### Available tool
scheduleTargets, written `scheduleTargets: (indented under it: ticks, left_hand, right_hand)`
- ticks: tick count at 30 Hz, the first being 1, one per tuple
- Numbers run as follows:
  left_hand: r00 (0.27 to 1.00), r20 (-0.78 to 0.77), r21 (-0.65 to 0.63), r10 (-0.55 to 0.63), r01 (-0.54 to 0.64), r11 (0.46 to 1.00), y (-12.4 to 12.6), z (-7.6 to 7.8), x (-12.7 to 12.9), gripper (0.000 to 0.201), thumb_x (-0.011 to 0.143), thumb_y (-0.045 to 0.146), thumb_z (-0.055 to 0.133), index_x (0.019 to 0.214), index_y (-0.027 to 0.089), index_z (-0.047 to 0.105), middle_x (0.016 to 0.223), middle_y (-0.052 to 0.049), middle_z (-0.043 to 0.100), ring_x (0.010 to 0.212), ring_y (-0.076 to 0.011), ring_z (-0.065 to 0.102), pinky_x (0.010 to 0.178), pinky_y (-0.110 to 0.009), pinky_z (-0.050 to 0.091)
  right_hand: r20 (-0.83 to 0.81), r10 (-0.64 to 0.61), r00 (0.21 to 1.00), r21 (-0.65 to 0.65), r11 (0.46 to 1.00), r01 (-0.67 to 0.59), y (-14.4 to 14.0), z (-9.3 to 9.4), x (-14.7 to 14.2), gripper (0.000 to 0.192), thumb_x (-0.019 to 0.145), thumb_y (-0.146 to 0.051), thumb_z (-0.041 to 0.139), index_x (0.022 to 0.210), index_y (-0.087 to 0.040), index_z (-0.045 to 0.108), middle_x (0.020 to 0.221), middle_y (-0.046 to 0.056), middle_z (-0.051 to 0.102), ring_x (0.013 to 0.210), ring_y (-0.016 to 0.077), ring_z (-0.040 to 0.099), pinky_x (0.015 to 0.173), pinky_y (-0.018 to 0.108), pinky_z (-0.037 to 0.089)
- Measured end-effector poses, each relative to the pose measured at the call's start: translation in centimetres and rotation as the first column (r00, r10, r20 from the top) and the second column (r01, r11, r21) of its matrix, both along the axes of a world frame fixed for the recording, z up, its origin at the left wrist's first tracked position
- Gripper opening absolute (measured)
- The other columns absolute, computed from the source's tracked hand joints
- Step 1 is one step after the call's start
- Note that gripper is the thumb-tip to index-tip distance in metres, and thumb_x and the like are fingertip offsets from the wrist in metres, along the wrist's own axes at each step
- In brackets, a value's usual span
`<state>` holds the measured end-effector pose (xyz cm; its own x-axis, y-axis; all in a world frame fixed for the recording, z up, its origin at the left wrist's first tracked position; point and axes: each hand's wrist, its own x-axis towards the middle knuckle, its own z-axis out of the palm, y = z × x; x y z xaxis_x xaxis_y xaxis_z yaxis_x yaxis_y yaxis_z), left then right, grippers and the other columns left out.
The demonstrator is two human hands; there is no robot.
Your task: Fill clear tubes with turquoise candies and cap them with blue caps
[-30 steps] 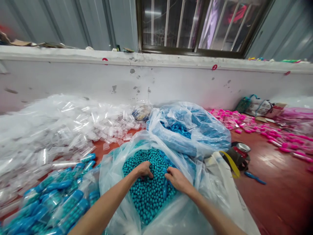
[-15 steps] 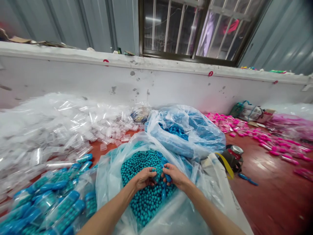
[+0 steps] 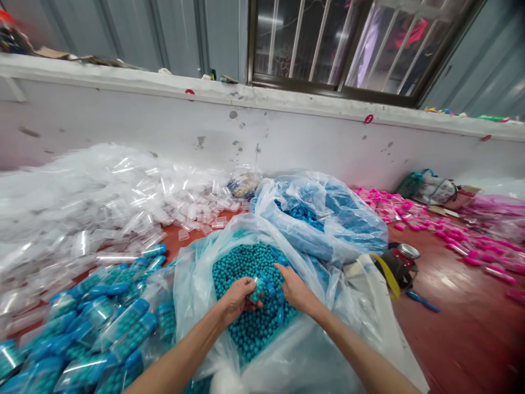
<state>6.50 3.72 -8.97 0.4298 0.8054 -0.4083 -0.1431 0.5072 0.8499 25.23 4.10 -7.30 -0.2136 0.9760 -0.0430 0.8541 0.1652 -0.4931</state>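
In the head view, a translucent plastic bag [image 3: 192, 284] gapes in front of me, filled with small round teal beads [image 3: 241, 262]. Over the beads, my left hand [image 3: 238, 296] is closed around a clear plastic bottle [image 3: 258, 289] with teal beads inside; a blue part shows at its right end. My right hand [image 3: 296, 290] is just to the right of the bottle, its index finger stretched out near some blue caps [image 3: 280, 257] lying on the beads. Its other fingers are partly hidden, and I see nothing held in it.
Filled bottles with blue tops [image 3: 127, 328] are heaped at the left. Behind them spreads a pile of clear empty containers [image 3: 135, 202]. A second bag [image 3: 348, 230] holds blue pieces. Pink-topped pieces [image 3: 463, 235] and a metal-lidded flask [image 3: 407, 253] are on the red floor at the right.
My right hand has moved off the bottle and its index finger is now extended. My left hand still holds the bottle. The whole view has shifted slightly.
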Motion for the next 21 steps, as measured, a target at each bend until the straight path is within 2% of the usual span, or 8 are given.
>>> scheduleTargets:
  ticks: [3,5,9,12,14,16,19,21]
  left_hand:
    - [0.999,0.029,-0.026,-0.014,0.015,1.0,-0.7,0.4,-0.7,0.045,0.065,0.051,0.061,0.088,0.017,0.043,0.074,0.001,0.057,0.05,-0.0096,0.057,0.043,-0.019,0.035]
    - [0.999,0.039,-0.033,-0.013,0.015,0.999,-0.9,0.5,-1.2,0.044,0.067,0.05,0.06,0.091,0.018,0.044,0.073,0.001,0.056,0.046,-0.0079,0.056,0.039,-0.017,0.032]
    - [0.998,0.066,-0.009,-0.002,0.003,1.0,-1.5,0.7,-1.7,0.045,0.066,0.05,0.06,0.091,0.017,0.043,0.067,0.002,0.057,0.039,-0.0061,0.051,0.034,-0.015,0.026]
    - [0.99,0.132,0.01,-0.047,0.046,0.999,-2.1,1.1,-2.1,0.044,0.066,0.05,0.061,0.09,0.018,0.043,0.068,0.001,0.059,0.04,-0.0063,0.052,0.032,-0.015,0.025]
    - [0.982,0.171,0.032,-0.076,0.071,0.997,-2.6,1.3,-2.4,0.047,0.065,0.049,0.063,0.094,0.018,0.042,0.073,0.001,0.06,0.043,-0.0072,0.054,0.034,-0.015,0.027]
    - [0.985,0.166,0.051,-0.043,0.035,0.998,-2.8,1.1,-2.4,0.05,0.064,0.049,0.065,0.096,0.019,0.041,0.074,0.0,0.06,0.045,-0.0077,0.056,0.035,-0.015,0.029]
    - [0.994,0.066,0.076,0.089,-0.094,0.993,-2.8,0.5,-2.0,0.053,0.061,0.052,0.064,0.094,0.018,0.04,0.069,0.002,0.059,0.041,-0.007,0.053,0.034,-0.015,0.027]
    - [0.989,0.007,0.118,0.147,-0.147,0.982,-2.7,0.1,-1.6,0.052,0.061,0.055,0.061,0.091,0.018,0.041,0.066,0.003,0.057,0.038,-0.0065,0.05,0.032,-0.016,0.025]
  right_hand:
    - [0.263,0.087,0.961,0.051,0.993,-0.104,-0.2,1.4,-0.3,0.044,0.081,-0.006,0.031,0.118,-0.02,0.051,0.106,0.01,0.053,0.09,0.0199,0.052,0.078,0.031,0.04]
    - [0.361,0.184,0.914,0.061,0.973,-0.221,-0.1,1.8,-0.8,0.038,0.085,-0.012,0.033,0.114,-0.025,0.054,0.113,0.01,0.051,0.097,0.0223,0.049,0.08,0.033,0.039]
    - [0.413,0.394,0.821,0.069,0.885,-0.46,0.7,0.5,-2.7,0.037,0.089,-0.018,0.033,0.12,-0.03,0.049,0.133,0.007,0.04,0.116,0.027,0.037,0.089,0.043,0.034]
    - [0.453,0.483,0.75,0.011,0.838,-0.546,1.8,-0.7,-3.9,0.03,0.088,-0.019,0.035,0.105,-0.025,0.059,0.121,0.007,0.051,0.118,0.0276,0.036,0.093,0.048,0.029]
    - [0.47,0.464,0.751,0.004,0.849,-0.528,2.4,-0.9,-4.2,0.027,0.087,-0.016,0.037,0.091,-0.02,0.064,0.104,0.009,0.06,0.116,0.0263,0.039,0.096,0.047,0.026]
    - [0.442,0.39,0.808,0.023,0.895,-0.445,2.7,-0.5,-4.1,0.024,0.086,-0.016,0.04,0.087,-0.016,0.064,0.093,0.009,0.064,0.108,0.0242,0.047,0.096,0.042,0.028]
    - [0.298,0.277,0.913,0.071,0.948,-0.311,2.0,0.6,-3.7,0.025,0.086,-0.024,0.044,0.103,-0.015,0.06,0.094,0.009,0.064,0.096,0.0199,0.055,0.088,0.031,0.037]
    - [0.127,0.276,0.953,0.098,0.953,-0.288,0.8,1.2,-3.6,0.032,0.087,-0.026,0.042,0.113,-0.015,0.055,0.1,0.009,0.063,0.096,0.0178,0.055,0.086,0.027,0.039]
